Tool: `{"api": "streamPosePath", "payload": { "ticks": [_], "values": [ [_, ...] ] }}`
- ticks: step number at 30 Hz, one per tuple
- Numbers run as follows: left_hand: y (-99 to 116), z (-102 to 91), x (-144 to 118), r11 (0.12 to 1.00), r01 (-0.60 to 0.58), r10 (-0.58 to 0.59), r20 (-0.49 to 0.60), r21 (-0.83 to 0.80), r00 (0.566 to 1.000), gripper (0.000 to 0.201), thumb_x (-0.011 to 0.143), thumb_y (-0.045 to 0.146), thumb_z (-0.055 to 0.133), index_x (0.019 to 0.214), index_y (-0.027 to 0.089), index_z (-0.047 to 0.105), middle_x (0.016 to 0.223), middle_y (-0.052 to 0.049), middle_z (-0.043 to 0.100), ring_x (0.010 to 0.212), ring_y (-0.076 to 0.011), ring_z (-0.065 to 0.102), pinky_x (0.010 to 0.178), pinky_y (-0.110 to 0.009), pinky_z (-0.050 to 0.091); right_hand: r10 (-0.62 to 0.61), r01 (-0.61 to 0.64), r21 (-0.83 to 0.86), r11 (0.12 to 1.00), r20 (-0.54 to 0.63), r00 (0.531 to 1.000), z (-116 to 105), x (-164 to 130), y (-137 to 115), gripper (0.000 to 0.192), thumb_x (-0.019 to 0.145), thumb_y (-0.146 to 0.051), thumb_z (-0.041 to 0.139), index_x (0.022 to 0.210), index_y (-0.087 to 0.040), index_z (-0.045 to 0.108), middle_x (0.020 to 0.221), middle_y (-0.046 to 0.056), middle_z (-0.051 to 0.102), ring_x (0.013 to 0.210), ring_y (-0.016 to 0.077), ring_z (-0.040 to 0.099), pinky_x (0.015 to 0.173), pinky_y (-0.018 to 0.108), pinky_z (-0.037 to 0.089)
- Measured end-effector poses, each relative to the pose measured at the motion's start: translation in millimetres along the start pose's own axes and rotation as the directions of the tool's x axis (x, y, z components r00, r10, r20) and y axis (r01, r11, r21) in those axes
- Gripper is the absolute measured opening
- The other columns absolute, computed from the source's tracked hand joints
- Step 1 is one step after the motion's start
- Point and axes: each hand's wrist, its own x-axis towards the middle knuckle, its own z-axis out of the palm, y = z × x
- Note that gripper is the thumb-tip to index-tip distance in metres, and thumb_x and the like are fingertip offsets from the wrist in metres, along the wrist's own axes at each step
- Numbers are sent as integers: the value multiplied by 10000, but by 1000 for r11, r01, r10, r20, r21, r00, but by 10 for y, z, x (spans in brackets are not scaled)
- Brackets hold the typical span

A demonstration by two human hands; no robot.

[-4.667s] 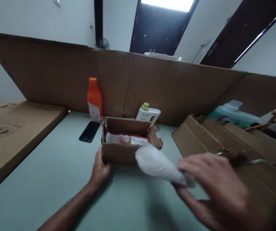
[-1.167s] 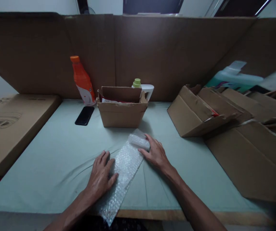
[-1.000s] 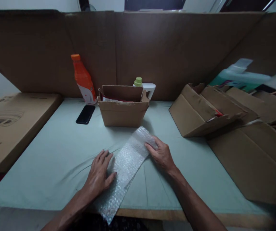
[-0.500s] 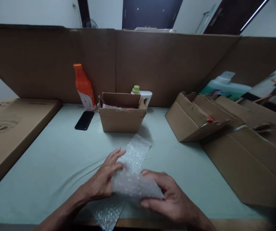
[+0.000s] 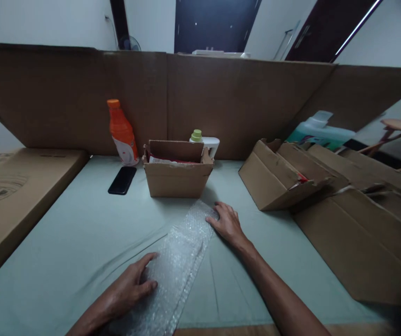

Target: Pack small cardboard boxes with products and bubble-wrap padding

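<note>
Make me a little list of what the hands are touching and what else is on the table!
left hand: flat on the near end of the bubble wrap
right hand: fingers pressing the far end of the bubble wrap
bubble wrap: long strip lying flat on the green cloth
small open box: just beyond the strip, something white and red inside
orange bottle: upright by the cardboard wall
phone: dark, flat, left of the box
folded boxes: piled to the right

Dim, flat indoor light with soft shadows, wide-angle bending at the edges and dark, slightly blurred corners.
</note>
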Motion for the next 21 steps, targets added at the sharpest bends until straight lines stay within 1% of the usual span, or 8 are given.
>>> {"api": "streamPosePath", "payload": {
  "ticks": [2,5,8,11,13,16,18,21],
  "values": [
    [-17,34,9,999,31,-31,-1,41,1000,770,794,428,550,1484,123,398,966,-49,652,831,-206,560,760,-300,449,-46,45,-31,999,-22,999,29,36,1,72,767,-233,649,827,-209,680,1249,129,691,1293,340,507,1044,493,375],
    [7,59,10,991,41,-43,9,127,999,792,818,369,532,1537,119,312,732,24,569,661,-167,500,636,-272,390,-65,59,-67,996,-91,994,-42,117,19,154,802,-217,610,932,-195,690,1312,152,651,1329,344,468,1066,509,334],
    [43,-52,16,960,0,17,-60,280,998,739,832,365,551,1521,180,359,792,1,648,698,-183,576,688,-290,424,-62,52,-74,996,-142,988,-147,237,37,348,812,-294,629,1136,-172,664,1419,190,566,1325,376,463,1052,542,339],
    [99,-332,155,916,-41,165,-281,400,946,596,853,450,566,1407,237,507,1008,-67,707,875,-239,648,816,-355,476,-89,84,-46,995,-123,988,-176,363,-5,450,829,-376,633,1235,-181,629,1402,173,591,1282,354,519,1031,506,392],
    [172,-543,392,921,-70,249,-438,384,864,642,856,501,568,1429,225,476,1178,-120,674,994,-277,648,843,-392,496,-104,103,-18,995,-93,990,-136,448,-69,529,824,-415,644,1292,-171,598,1367,170,623,1256,344,555,1013,482,425],
    [351,-765,910,959,-131,259,-595,251,761,835,819,484,606,1532,178,299,1417,-201,526,1141,-330,606,825,-418,519,-112,113,22,993,-45,993,-29,595,-187,580,821,-420,651,1333,-161,572,1295,152,678,1180,320,625,958,429,476],
    [499,-833,1255,958,-212,286,-607,192,741,884,798,435,630,1547,172,240,1454,-211,485,1153,-336,594,819,-426,529,-102,103,33,994,-23,995,41,724,-265,491,846,-383,619,1287,-167,608,1212,137,721,1095,299,671,892,382,500],
    [692,-896,1625,929,-335,361,-592,158,721,879,797,368,641,1541,162,219,1399,-187,534,1073,-299,624,859,-436,534,-58,58,13,998,-14,998,109,969,-366,390,892,-347,547,1206,-141,653,1117,170,743,1012,316,694,818,376,499]
  ]
}}
